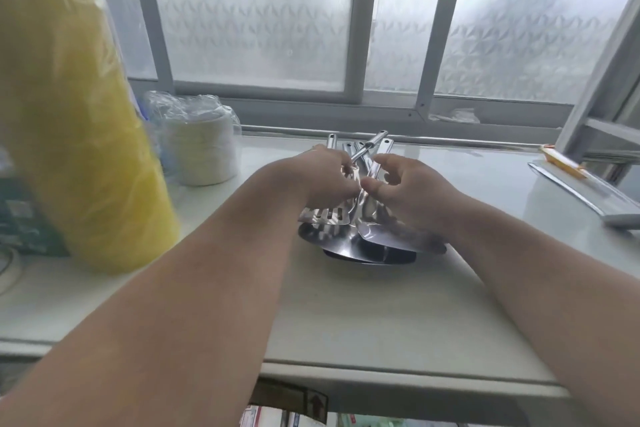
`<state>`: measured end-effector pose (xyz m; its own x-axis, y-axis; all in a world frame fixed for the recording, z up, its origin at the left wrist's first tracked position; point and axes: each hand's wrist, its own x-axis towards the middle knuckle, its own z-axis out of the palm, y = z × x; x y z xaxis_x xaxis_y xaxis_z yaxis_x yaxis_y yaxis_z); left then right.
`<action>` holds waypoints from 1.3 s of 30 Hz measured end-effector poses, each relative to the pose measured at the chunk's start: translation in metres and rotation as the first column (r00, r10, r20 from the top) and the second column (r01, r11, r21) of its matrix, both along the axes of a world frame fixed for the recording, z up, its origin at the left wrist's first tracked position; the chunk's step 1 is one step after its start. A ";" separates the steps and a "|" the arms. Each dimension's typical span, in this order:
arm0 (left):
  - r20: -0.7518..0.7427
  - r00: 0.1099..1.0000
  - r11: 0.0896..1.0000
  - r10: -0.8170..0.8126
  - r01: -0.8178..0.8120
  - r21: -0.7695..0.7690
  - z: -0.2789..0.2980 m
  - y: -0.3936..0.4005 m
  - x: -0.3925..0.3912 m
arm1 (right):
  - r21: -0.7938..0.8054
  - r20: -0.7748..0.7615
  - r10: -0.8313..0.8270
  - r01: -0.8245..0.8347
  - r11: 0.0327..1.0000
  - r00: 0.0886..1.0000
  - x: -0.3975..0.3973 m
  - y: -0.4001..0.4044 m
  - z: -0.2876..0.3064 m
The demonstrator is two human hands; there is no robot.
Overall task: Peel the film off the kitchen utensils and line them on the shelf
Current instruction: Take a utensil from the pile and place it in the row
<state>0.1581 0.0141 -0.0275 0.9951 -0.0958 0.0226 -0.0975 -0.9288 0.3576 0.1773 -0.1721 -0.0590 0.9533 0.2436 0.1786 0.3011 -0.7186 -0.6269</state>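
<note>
A bundle of steel kitchen utensils [360, 236] lies on the pale shelf [346, 305] below the window, handles [375, 142] pointing away from me. A slotted turner head [327, 217] and ladle bowls show at the near end. My left hand [318, 177] curls its fingers around the utensil handles in the middle of the bundle. My right hand [408, 187] pinches at the handles beside it, thumb and fingers bent. Film on the metal is hard to make out.
A tall yellow plastic-wrapped roll [79, 135] stands at the left. A wrapped stack of white plates [204, 152] sits behind it. A flat metal tray with an orange-edged item [585, 184] lies at the right. Frosted window panes [256, 10] close the back.
</note>
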 end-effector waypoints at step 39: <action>0.077 0.930 0.244 -0.359 0.173 -0.954 0.037 -0.158 -0.089 | 0.395 0.144 -0.048 -0.013 0.919 0.988 -0.117 -0.139 0.051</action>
